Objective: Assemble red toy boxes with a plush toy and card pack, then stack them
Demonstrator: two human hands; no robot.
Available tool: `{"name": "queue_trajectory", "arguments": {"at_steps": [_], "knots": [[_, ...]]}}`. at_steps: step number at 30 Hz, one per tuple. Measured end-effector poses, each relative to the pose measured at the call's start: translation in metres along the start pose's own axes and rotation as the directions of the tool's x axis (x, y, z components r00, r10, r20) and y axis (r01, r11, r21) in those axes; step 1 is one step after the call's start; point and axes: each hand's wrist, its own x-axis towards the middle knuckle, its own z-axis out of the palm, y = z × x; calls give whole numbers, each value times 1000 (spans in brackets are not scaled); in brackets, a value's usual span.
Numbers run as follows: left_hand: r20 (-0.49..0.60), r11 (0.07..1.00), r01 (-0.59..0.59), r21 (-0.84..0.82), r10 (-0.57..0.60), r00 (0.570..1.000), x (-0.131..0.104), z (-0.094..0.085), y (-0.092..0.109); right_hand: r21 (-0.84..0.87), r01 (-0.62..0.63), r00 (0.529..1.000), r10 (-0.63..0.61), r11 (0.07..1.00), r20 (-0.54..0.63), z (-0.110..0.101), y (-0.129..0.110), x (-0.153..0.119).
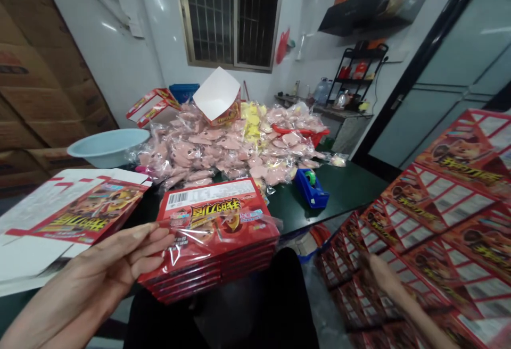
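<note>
Flat cartons [91, 210] are laid at left, seemingly within easy reach. The left hand [136, 256], fingers extended close together, is rested on the left edge of the red bundle [223, 218], probably to steady it at the counter's [347, 185] near edge. Room behind is limited by bagged pieces [223, 152]; rightward, bare surface is seen beside the tape dispenser [311, 189]. The blurred right hand [375, 272] is placed at stacked boxes [423, 194]; its grip cannot be told.

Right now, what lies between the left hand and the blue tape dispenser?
In the head view, the plastic-wrapped stack of red boxes, then a strip of dark green table.
</note>
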Motion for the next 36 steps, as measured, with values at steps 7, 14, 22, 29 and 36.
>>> {"name": "queue_trajectory", "arguments": {"at_steps": [7, 14, 22, 29, 36], "knots": [[-70, 1000, 5, -9, -6, 997, -6, 11, 3, -14, 617, 774, -604, 787, 189, 15, -120, 0], [-24, 999, -33, 42, 34, 999, -3, 4, 2, 255, 770, 598, -801, 585, 32, 73, -174, -10], [104, 973, -151, 174, 134, 985, 4, -8, 6, 463, 449, 759, -600, 764, 252, 101, -182, 27], [-80, 916, -273, 293, 308, 948, 4, 0, 9, 470, 402, 798, -552, 786, 241, 116, -179, 31], [-20, 885, -368, 286, 389, 921, 16, -2, -3, 454, 337, 836, -484, 825, 259, 119, -180, 32]]}}
